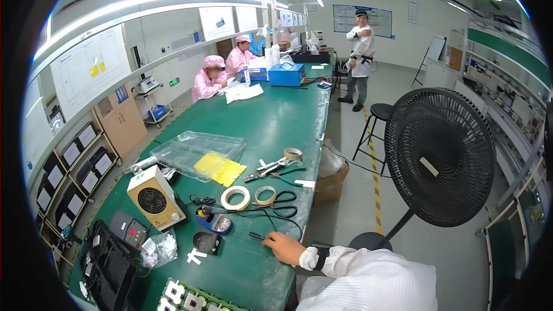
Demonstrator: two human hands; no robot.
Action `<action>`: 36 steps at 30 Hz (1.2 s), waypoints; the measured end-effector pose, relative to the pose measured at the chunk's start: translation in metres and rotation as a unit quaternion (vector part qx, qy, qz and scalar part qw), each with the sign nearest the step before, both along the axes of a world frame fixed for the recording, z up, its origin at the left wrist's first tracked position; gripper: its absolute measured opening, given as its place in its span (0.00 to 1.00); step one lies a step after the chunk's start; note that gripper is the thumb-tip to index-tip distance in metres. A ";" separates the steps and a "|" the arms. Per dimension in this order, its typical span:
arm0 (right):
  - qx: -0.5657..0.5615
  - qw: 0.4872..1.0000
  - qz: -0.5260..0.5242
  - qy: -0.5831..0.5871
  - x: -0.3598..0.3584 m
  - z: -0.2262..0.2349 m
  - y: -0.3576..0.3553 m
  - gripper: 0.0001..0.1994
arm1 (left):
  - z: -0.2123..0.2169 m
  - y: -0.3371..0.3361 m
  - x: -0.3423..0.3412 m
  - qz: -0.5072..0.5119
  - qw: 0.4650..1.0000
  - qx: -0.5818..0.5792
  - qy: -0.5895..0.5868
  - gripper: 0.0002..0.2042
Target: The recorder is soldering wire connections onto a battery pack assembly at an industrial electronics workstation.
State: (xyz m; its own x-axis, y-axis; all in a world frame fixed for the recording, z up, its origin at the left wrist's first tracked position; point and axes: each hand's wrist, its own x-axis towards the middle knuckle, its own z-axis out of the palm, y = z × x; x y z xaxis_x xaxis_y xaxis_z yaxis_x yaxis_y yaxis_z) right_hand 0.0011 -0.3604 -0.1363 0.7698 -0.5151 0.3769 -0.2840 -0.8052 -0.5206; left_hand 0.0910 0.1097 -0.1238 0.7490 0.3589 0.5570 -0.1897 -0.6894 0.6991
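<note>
My right hand (285, 247) is over the near right edge of the green table, its fingers closed on a slim dark pen-like tool (257, 235). What kind of tool it is stays too small to tell. My left hand is out of view. Left of the right hand sit a small dark square dish (206, 243) and a blue soldering iron stand (214, 222) with sponge or wire in it. White strips (196, 255) lie close by. At the bottom edge stands a green-framed block of white-topped cells (187, 298).
Tape rolls (235, 198), black scissors (284, 205), pliers (288, 176), a clear tray (196, 152) and a yellow sheet (221, 169) cover the mid-table. A small blower (154, 198) stands left. A black fan (440, 158) rises at right. People in pink (208, 83) sit beyond; another person (362, 52) stands.
</note>
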 end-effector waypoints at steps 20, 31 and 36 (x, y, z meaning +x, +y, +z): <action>0.062 0.995 0.079 -0.023 0.042 0.038 0.016 0.16 | -0.005 -0.001 0.000 -0.009 0.994 -0.099 0.049 0.19; 0.074 0.991 0.094 0.055 0.041 0.045 0.026 0.16 | -0.009 0.004 -0.001 -0.028 0.992 -0.118 0.045 0.20; 0.003 0.999 0.005 0.047 0.044 0.041 0.008 0.17 | -0.009 0.006 0.000 -0.035 0.992 -0.118 0.032 0.20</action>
State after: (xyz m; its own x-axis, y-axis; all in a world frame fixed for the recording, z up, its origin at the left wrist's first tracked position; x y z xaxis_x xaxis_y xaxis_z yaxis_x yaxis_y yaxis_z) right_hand 0.0453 -0.3519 -0.0957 0.8065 -0.5098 0.2994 -0.3242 -0.8048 -0.4972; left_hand 0.0912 0.1158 -0.1333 0.8078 0.4196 0.4139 -0.1814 -0.4912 0.8520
